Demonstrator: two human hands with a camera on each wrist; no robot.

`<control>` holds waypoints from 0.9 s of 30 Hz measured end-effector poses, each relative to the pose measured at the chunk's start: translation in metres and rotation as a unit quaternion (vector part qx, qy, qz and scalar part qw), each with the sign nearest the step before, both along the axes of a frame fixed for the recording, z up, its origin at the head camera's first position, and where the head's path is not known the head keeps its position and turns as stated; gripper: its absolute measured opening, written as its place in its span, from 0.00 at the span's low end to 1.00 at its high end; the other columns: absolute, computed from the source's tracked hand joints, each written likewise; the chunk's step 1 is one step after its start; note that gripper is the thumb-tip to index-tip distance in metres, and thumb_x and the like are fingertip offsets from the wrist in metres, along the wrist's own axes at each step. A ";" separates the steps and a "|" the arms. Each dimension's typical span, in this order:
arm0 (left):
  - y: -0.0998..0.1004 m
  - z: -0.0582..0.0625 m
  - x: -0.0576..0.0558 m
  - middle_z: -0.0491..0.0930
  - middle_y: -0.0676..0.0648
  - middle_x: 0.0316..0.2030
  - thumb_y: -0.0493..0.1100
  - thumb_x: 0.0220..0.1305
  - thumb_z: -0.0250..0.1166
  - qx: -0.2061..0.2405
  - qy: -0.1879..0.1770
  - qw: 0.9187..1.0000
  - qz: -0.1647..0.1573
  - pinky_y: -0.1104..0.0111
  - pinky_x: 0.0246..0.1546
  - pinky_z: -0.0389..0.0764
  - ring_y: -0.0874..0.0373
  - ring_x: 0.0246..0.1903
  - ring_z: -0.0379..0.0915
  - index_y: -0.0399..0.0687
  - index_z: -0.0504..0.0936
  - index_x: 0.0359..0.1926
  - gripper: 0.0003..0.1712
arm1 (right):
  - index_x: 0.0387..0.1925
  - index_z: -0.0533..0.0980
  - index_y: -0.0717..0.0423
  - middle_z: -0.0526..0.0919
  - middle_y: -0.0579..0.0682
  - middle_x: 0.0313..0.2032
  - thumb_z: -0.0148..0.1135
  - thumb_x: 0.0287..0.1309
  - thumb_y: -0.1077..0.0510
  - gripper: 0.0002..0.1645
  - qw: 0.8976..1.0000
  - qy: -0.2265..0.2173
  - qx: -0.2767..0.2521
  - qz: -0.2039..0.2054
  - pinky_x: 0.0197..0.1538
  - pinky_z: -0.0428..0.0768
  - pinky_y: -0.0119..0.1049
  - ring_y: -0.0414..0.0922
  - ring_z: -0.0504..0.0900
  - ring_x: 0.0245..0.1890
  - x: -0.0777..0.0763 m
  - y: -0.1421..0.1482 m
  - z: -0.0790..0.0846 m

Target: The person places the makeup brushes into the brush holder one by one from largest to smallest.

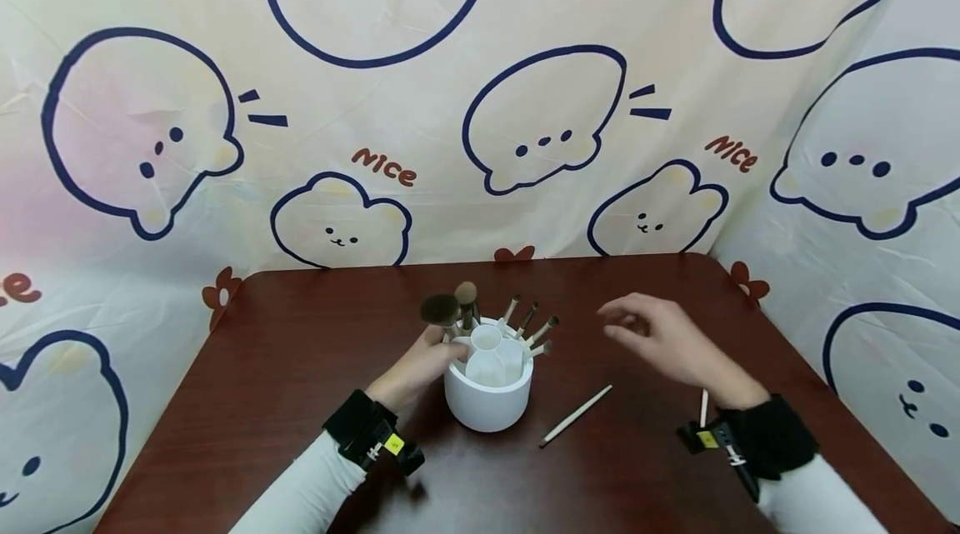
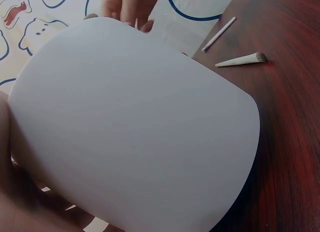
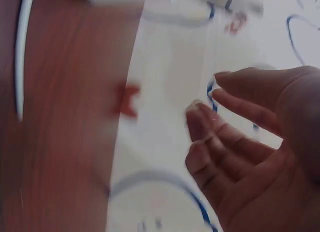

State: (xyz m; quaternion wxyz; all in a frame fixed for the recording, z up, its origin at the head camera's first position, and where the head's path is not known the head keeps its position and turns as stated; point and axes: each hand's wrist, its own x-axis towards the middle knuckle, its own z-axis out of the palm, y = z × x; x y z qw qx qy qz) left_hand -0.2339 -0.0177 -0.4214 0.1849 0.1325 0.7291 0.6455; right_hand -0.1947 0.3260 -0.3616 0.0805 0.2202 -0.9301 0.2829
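Observation:
A white round brush holder (image 1: 487, 405) with inner compartments stands on the table, its wall filling much of the left wrist view. My left hand (image 1: 426, 363) grips its left side, thumb over the rim. A large dark-headed makeup brush (image 1: 439, 311) and a tan-headed one (image 1: 466, 294) rise from the back left of the holder. Several slimmer brushes (image 1: 542, 329) lean out on its right side. Raised to the right of the holder, my right hand (image 1: 660, 334) has loosely bent fingers and holds nothing; the right wrist view shows its bare palm.
A pale-handled makeup brush (image 1: 576, 416) lies on the dark wooden table (image 1: 322, 326) right of the holder. Another pale slim stick (image 1: 703, 406) is partly hidden by my right wrist. Patterned cloth (image 1: 450, 126) hangs behind the table and along its right side.

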 end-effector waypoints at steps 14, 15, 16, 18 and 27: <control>0.002 -0.003 -0.002 0.53 0.45 0.67 0.40 0.53 0.59 -0.001 -0.022 0.999 0.028 0.49 0.60 0.54 0.50 0.62 0.50 0.46 0.56 0.67 0.40 | 0.30 0.66 0.67 0.69 0.56 0.24 0.59 0.55 0.61 0.12 0.942 -0.212 0.120 -0.232 0.27 0.68 0.42 0.49 0.69 0.23 0.013 0.106 -0.053; 0.002 -0.003 -0.003 0.53 0.45 0.67 0.40 0.52 0.59 0.000 -0.025 0.999 0.030 0.49 0.60 0.54 0.50 0.62 0.49 0.47 0.56 0.67 0.40 | 0.30 0.66 0.67 0.69 0.57 0.24 0.58 0.54 0.62 0.11 0.940 -0.216 0.117 -0.237 0.27 0.68 0.41 0.49 0.69 0.23 0.013 0.106 -0.055; 0.002 -0.002 -0.003 0.53 0.45 0.67 0.40 0.52 0.60 0.000 -0.025 0.999 0.030 0.48 0.60 0.54 0.50 0.62 0.49 0.47 0.57 0.67 0.40 | 0.31 0.66 0.68 0.69 0.57 0.23 0.57 0.54 0.64 0.11 0.940 -0.217 0.113 -0.239 0.27 0.69 0.41 0.49 0.69 0.23 0.012 0.106 -0.057; 0.002 -0.002 -0.003 0.54 0.45 0.67 0.40 0.52 0.60 0.002 -0.024 0.999 0.031 0.49 0.60 0.54 0.50 0.62 0.50 0.47 0.58 0.66 0.39 | 0.31 0.65 0.70 0.67 0.57 0.23 0.54 0.54 0.66 0.09 0.941 -0.213 0.109 -0.241 0.26 0.68 0.41 0.49 0.69 0.22 0.011 0.105 -0.058; 0.001 -0.002 -0.002 0.55 0.45 0.66 0.39 0.52 0.60 0.001 -0.014 0.999 0.034 0.49 0.59 0.55 0.50 0.61 0.52 0.47 0.59 0.66 0.38 | 0.25 0.71 0.63 0.71 0.51 0.19 0.54 0.55 0.66 0.05 0.958 -0.153 0.081 -0.230 0.23 0.69 0.38 0.45 0.69 0.19 0.007 0.090 -0.047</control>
